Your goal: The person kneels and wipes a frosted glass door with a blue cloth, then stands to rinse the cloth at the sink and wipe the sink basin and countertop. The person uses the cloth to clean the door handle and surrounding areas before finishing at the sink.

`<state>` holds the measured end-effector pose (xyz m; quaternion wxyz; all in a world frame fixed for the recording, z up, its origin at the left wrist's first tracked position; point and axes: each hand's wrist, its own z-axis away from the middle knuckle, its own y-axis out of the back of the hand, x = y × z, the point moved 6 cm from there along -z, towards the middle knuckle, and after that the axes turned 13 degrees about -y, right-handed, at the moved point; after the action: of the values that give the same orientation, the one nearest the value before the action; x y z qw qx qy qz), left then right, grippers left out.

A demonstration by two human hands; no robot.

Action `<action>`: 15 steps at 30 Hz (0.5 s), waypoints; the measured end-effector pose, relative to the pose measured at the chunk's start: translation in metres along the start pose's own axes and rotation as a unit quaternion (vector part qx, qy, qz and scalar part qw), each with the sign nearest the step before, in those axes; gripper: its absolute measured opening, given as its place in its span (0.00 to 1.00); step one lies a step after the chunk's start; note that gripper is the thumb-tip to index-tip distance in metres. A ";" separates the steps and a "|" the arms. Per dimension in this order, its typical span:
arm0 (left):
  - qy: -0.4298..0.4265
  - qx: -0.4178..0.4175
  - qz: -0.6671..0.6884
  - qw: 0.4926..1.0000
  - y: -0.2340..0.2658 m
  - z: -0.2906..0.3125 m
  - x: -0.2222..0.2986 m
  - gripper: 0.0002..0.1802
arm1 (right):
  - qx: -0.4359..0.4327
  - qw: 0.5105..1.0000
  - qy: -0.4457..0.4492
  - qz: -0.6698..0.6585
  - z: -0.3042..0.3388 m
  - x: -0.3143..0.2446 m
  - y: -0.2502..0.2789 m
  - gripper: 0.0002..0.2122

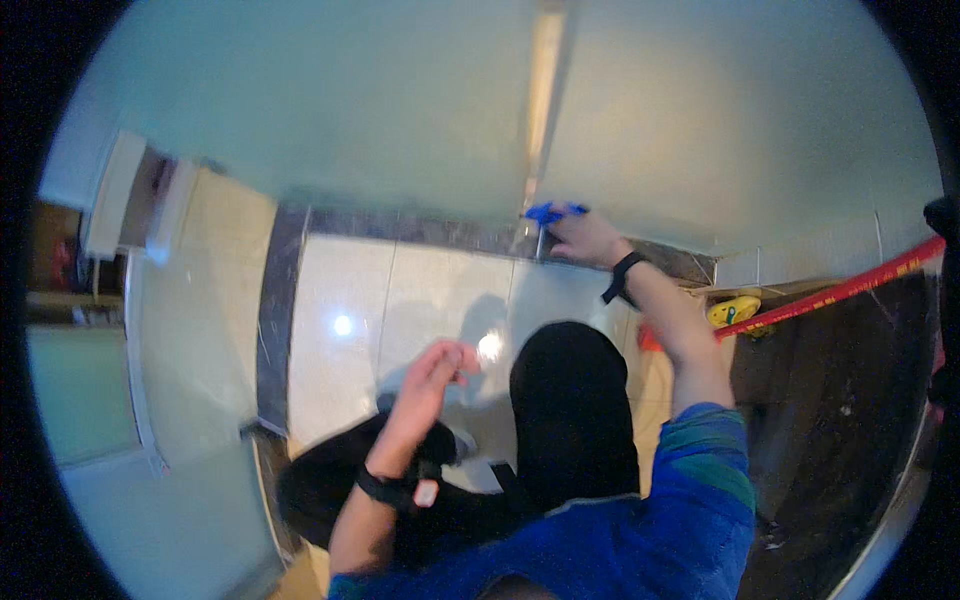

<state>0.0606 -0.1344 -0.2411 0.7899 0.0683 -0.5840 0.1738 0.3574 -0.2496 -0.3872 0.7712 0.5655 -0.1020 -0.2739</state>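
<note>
My right hand (585, 238) reaches forward to the foot of the frosted glass panels (400, 120). Its fingers are closed on a crumpled blue cloth (553, 212). The cloth lies against the lower end of a pale upright strip (542, 100) between two panels, just above the dark sill (440, 232). My left hand (438, 372) hovers over the white tiles beside my knee. Its fingers are curled in, and whatever they may hold is hidden.
Light tiles (345, 280) lie under me, bordered by dark edging (275, 340). On the right, a red printed strip (850, 292) slants over a dark surface (810, 400), close to a yellow object (733, 311). Another glass panel (190, 310) stands left, with shelves beyond.
</note>
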 end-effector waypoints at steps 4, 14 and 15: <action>0.000 -0.023 0.019 1.000 -0.013 -0.002 0.006 0.14 | 0.242 0.965 0.099 0.014 0.010 0.002 -0.009 0.30; 0.035 -0.001 0.019 0.999 0.000 -0.006 0.008 0.14 | 0.751 0.436 -0.346 -0.356 0.204 0.181 0.097 0.34; 0.029 -0.005 0.020 0.999 0.002 -0.007 0.008 0.14 | 0.726 0.361 -0.363 -0.459 0.203 0.198 0.078 0.34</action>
<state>0.0683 -0.1292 -0.2362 0.8034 0.0476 -0.5630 0.1882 0.4507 -0.5055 -0.2759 -0.2952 0.7113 -0.2557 -0.5844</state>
